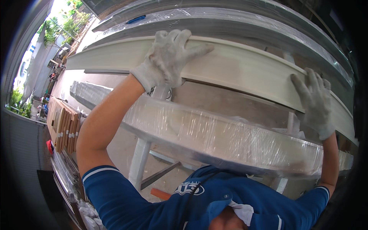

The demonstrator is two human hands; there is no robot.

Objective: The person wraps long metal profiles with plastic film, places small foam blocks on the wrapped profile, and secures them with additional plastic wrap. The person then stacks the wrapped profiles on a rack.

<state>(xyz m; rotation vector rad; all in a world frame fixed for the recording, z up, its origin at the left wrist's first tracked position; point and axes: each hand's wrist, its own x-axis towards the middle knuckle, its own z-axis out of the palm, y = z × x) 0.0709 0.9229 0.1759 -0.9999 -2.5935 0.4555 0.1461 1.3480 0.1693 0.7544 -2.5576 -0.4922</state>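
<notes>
A long cream-coloured panel with a raised rim [237,65] stretches across the view, its broad face toward me. My left hand [165,59], in a whitish work glove, grips its upper edge left of the middle, fingertips bent over the rim and thumb stretched along the face. Farther right, my right hand [316,101], gloved too, has its fingers over the same edge and its thumb against the face. Nearer my body lies a long beam wrapped in clear film [207,126], below both hands and apart from them.
More film-wrapped beams [230,27] lie beyond the panel, with a blue pen-like object [136,19] on one. White supports [139,161] stand beneath the near beam. Brown boards [66,128] lean at the left, beside a grey corrugated wall [23,153].
</notes>
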